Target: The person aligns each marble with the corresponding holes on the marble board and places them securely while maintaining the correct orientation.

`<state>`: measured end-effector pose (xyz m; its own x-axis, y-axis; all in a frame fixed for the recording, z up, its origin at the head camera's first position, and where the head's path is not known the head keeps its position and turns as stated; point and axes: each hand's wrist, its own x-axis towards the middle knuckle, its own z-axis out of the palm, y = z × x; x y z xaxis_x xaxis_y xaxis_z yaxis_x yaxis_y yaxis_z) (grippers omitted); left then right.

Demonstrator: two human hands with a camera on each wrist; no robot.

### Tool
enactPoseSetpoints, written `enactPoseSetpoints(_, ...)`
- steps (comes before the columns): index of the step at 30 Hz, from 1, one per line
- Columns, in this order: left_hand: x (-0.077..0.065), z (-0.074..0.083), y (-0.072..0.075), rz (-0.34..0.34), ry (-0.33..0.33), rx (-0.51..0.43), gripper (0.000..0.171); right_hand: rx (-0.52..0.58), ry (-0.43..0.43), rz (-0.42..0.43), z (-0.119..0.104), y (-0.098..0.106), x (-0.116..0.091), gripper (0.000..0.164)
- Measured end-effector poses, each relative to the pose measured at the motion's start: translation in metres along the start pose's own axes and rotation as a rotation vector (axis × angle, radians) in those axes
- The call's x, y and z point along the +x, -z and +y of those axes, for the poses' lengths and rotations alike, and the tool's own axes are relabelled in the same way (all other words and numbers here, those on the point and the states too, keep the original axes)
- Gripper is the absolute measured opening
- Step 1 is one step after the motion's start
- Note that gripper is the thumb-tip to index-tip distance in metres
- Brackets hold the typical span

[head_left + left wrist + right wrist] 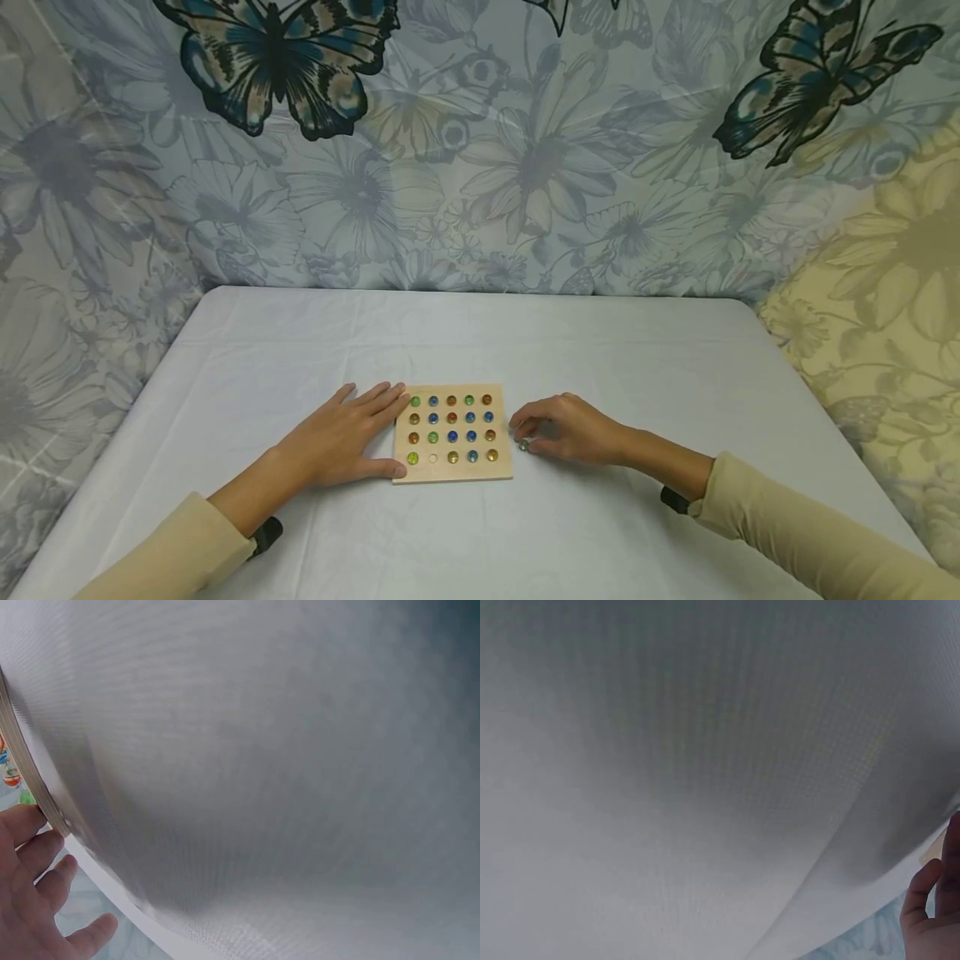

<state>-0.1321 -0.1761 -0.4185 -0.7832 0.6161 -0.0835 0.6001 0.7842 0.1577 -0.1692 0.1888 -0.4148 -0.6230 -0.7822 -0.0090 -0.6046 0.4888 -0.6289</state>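
Observation:
A square light-wood board [442, 476] lies on the white-covered table, with rows of round hollows. Glass marbles in green, blue, amber and reddish brown fill the rows, while one hollow [432, 458] in the front row is bare. Fingers spread, my left hand [333, 437] rests along the board's left side, its thumb at the near corner. In the left wrist view, fingertips touch the board's edge [30, 772]. Just right of the board, my right hand [573, 429] pinches a greenish glass marble [523, 445] between thumb and fingers, close to the cloth.
A white cloth [480, 342] with faint creases covers the table. Behind its far edge hangs a fabric backdrop [540, 167] printed with flowers and butterflies. Both forearms come in from the near side in beige sleeves [810, 521], with dark bands at the wrists.

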Motion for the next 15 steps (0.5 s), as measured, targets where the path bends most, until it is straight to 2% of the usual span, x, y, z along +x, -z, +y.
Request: enactPoseSetpoints(15, -0.001, 0.000, -0.001, 0.005, -0.005, 0.009, 0.099, -0.022, 0.084, 0.064, -0.013, 0.005, 0.016, 0.034)
